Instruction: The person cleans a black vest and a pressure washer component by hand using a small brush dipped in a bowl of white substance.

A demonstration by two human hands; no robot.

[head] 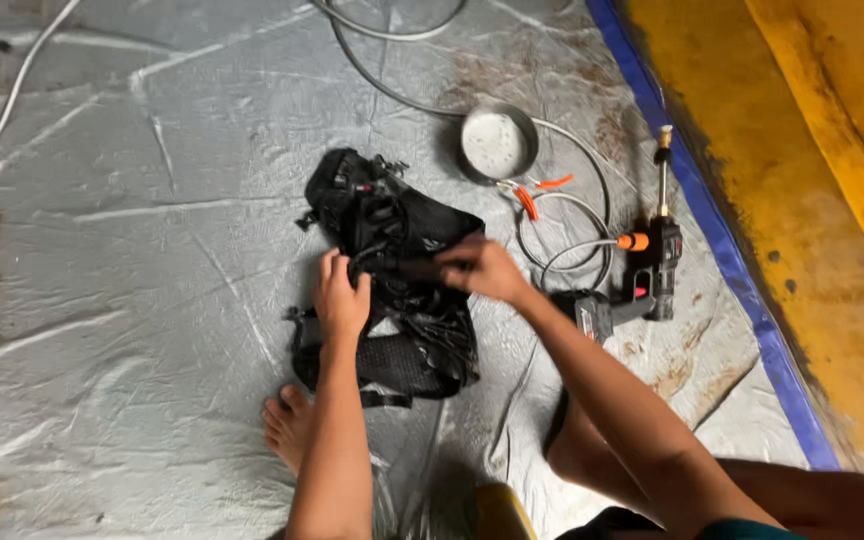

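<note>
A wet black backpack (pixel 392 225) with straps and mesh lies flat on a grey tarp (pixel 132 250) in the middle of the head view. My left hand (pixel 340 295) grips a fold of its fabric at the left side. My right hand (pixel 484 268) reaches across from the right and pinches the fabric or a strap near the middle. Both hands rest on the backpack, close together. My bare foot (pixel 287 425) shows below the bag.
A round metal bowl (pixel 498 142) sits beyond the bag. A black and orange cordless spray gun (pixel 652 262) with a brass nozzle and coiled grey hose (pixel 564 225) lies to the right. A blue tarp edge (pixel 722 250) borders a yellow surface (pixel 812 200).
</note>
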